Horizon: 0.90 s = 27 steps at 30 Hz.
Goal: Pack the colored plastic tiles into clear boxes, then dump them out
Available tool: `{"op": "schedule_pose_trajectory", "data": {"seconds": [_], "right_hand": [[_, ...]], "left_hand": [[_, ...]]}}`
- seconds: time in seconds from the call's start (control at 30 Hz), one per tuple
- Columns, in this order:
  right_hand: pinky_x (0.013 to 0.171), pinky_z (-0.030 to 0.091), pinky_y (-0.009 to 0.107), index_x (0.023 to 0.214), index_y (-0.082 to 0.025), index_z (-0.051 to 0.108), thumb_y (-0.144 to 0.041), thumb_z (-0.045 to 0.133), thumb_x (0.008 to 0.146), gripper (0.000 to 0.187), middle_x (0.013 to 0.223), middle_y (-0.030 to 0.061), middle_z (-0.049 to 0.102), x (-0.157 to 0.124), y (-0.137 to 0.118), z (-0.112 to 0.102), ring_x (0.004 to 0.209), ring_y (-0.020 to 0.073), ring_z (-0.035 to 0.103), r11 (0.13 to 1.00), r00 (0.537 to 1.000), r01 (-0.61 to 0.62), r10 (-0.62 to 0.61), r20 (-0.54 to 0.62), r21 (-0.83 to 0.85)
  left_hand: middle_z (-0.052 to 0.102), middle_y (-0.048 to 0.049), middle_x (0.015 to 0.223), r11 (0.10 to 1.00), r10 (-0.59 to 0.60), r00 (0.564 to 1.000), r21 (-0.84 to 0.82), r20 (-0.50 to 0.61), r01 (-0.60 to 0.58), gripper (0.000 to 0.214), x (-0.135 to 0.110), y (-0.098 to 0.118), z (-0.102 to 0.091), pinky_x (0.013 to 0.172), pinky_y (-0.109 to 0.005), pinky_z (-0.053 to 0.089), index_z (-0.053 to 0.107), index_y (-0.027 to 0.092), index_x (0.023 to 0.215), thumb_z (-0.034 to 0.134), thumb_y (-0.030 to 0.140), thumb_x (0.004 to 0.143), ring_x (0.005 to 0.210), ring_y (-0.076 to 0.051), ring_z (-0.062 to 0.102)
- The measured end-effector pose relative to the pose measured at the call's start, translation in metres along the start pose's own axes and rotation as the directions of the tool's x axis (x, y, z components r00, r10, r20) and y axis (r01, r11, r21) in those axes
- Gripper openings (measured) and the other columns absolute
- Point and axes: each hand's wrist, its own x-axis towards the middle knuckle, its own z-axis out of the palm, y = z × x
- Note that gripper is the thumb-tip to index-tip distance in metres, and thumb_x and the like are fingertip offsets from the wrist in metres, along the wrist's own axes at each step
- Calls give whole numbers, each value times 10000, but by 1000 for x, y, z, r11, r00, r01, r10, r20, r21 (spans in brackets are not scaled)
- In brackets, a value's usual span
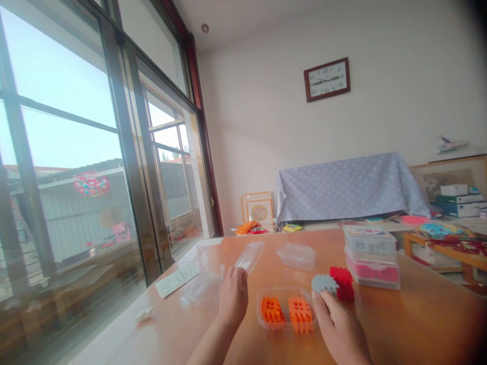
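Note:
My left hand rests on the wooden table with its fingers curled at the near end of a clear plastic lid; whether it grips the lid is hard to tell. My right hand has its fingers pressed together on a grey-blue gear-shaped toy piece. A red block piece lies just right of the grey one. Between my hands sits a clear tray holding two orange grid pieces.
Another clear container and a clear lid lie on the table, with a paper slip to the left. Stacked boxes of toy pieces stand at the right. Large windows run along the left; a covered cabinet stands behind.

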Motion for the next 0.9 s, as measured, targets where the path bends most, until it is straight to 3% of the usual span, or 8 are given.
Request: {"op": "schedule_pose_trajectory", "data": {"seconds": [0.17, 0.3, 0.47, 0.67, 0.9], "right_hand": [[545, 356, 291, 704, -262, 512, -583, 347, 989, 460, 612, 29, 646, 1, -6, -7, 554, 201, 592, 995, 997, -51, 56, -46, 88], [606, 417, 275, 729, -245, 558, -618, 360, 984, 493, 646, 23, 652, 2, -10, -11, 627, 198, 608, 969, 991, -101, 117, -58, 226], [614, 431, 270, 728, -230, 575, -631, 384, 971, 506, 620, 3, 608, 3, -13, -14, 623, 187, 583, 927, 989, -127, 146, -29, 353], [604, 439, 273, 799, -222, 618, -565, 463, 945, 404, 623, -11, 596, 2, -17, -15, 641, 192, 603, 895, 991, -135, 118, 65, 424], [581, 430, 269, 792, -209, 648, -502, 487, 911, 356, 592, -12, 597, 1, -13, -12, 615, 192, 596, 917, 990, -140, 127, 60, 372]], "left_hand": [[568, -33, 880, 963, 234, 969, -122, -77, -242, 249, -25, 20, -34, 674, -263, 457, 541, 237, 849, 377, 299, 1025, 754, -171, 580], [576, -45, 889, 913, 371, 929, -183, 1, -365, 232, -53, 30, -53, 722, -280, 495, 552, 238, 906, 363, 276, 1035, 786, -177, 588], [598, -51, 887, 869, 476, 877, -192, 63, -457, 210, -82, 33, -61, 726, -284, 522, 578, 243, 946, 386, 229, 1030, 792, -175, 601], [609, -54, 901, 854, 506, 854, -205, 118, -478, 247, -87, 29, -55, 737, -289, 534, 580, 248, 954, 350, 224, 1041, 802, -175, 609], [605, -60, 942, 885, 365, 926, -343, 94, -314, 251, -77, 24, -38, 764, -286, 535, 598, 253, 985, 358, 278, 1054, 816, -174, 616]]}}
